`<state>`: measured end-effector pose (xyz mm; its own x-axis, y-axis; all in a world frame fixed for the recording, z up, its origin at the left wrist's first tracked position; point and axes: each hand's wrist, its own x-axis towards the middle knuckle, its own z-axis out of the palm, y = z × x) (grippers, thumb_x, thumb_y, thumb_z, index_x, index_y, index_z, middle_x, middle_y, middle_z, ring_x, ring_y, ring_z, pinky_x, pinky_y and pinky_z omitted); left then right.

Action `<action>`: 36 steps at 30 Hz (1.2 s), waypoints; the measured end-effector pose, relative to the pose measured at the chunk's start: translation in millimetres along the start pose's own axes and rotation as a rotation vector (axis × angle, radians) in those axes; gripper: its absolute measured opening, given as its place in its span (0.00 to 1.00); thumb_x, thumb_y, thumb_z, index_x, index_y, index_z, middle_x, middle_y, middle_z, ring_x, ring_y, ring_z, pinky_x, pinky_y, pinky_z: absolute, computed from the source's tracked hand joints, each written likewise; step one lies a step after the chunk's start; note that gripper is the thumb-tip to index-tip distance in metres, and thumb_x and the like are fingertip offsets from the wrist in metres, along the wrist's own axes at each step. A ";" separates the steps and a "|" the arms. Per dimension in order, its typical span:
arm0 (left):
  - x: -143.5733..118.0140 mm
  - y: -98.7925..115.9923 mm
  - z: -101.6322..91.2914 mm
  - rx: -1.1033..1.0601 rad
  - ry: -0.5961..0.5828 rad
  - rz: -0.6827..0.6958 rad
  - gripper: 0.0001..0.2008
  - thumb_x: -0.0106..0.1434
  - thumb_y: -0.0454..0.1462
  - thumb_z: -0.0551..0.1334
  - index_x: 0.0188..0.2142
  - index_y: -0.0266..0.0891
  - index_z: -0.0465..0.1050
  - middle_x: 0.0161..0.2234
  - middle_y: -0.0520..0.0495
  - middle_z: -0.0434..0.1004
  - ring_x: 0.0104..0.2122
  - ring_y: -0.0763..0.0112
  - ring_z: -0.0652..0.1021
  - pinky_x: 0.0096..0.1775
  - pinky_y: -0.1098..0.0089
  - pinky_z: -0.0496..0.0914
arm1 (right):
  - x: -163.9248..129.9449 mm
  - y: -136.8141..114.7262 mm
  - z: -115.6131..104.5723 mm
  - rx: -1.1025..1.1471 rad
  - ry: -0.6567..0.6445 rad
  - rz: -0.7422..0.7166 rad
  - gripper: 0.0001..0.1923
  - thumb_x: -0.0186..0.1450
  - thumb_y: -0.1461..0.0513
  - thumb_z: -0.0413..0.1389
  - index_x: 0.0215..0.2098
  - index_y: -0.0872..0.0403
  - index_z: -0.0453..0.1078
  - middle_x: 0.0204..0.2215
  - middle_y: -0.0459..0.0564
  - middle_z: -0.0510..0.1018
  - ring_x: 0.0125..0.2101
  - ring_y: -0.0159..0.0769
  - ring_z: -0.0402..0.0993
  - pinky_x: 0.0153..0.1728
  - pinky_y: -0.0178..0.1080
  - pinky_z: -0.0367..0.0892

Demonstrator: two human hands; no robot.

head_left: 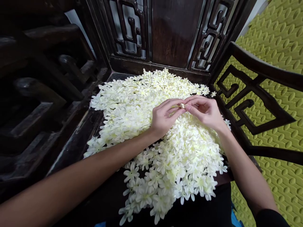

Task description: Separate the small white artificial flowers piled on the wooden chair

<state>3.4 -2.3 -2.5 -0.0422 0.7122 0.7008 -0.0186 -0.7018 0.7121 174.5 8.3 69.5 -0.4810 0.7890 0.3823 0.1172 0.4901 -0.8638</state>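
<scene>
The small flower point(182, 105) that you hold is pale cream with a yellowish middle, the same kind as the hundreds in the heap of flowers point(163, 138) under your hands. Only a little of it shows between your fingertips, just above the middle of the heap. It looks like thin cloth or soft plastic, so I judge it very light and floppy, with petals that bend and crease easily. It should not break, but a hard squeeze can fold a petal or pull layers apart. The best place to take it is the centre, where the petals meet, not the petal tips, which give way under the fingers.

Your left hand point(164, 116) has its thumb and first fingers pressed together on the flower from the left side, and its wrist rests on the heap. Your right hand point(204, 110) meets it from the right, fingertips also closed on the same flower, so both hands pinch one piece between them. Whether it is one flower or two stuck together, I cannot tell.

The heap covers most of the dark wooden seat point(75, 142) and runs down toward your lap. Behind it stands the carved chair back point(174, 31), and at your right the armrest with fretwork point(251, 94). Beyond the armrest lies a green textured mat point(279, 47)
</scene>
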 end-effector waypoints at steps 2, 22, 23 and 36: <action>0.2 0.4 -0.1 0.008 -0.003 -0.001 0.15 0.61 0.35 0.68 0.49 0.42 0.77 0.48 0.45 0.79 0.48 0.67 0.81 0.51 0.64 0.80 | -0.1 0.4 0.3 -0.011 0.006 -0.004 0.03 0.65 0.62 0.65 0.36 0.55 0.80 0.41 0.53 0.79 0.42 0.38 0.77 0.45 0.44 0.74; 0.8 0.6 -0.7 -0.003 -0.017 0.008 0.16 0.61 0.35 0.68 0.49 0.42 0.77 0.48 0.45 0.79 0.49 0.67 0.81 0.52 0.63 0.80 | 0.2 0.9 -0.6 -0.024 -0.010 -0.007 0.03 0.65 0.63 0.64 0.36 0.54 0.80 0.41 0.52 0.79 0.40 0.37 0.77 0.43 0.42 0.74; 0.7 0.4 -0.8 -0.001 -0.019 0.006 0.16 0.61 0.35 0.68 0.49 0.43 0.77 0.48 0.45 0.79 0.49 0.66 0.81 0.52 0.63 0.80 | 0.2 0.8 -0.4 -0.027 -0.011 -0.003 0.03 0.65 0.63 0.64 0.36 0.54 0.80 0.41 0.52 0.79 0.40 0.37 0.77 0.43 0.42 0.74; 0.4 -1.0 -0.2 -0.011 -0.016 0.007 0.15 0.61 0.35 0.68 0.48 0.43 0.78 0.49 0.45 0.79 0.49 0.67 0.81 0.52 0.63 0.80 | 0.8 3.8 -0.5 -0.028 -0.010 -0.032 0.03 0.64 0.63 0.64 0.36 0.55 0.80 0.41 0.53 0.79 0.41 0.38 0.78 0.45 0.44 0.73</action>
<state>3.3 -1.3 -2.9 -0.0266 0.7072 0.7065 -0.0295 -0.7070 0.7066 174.9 11.0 66.7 -0.4933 0.7691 0.4063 0.1254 0.5251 -0.8417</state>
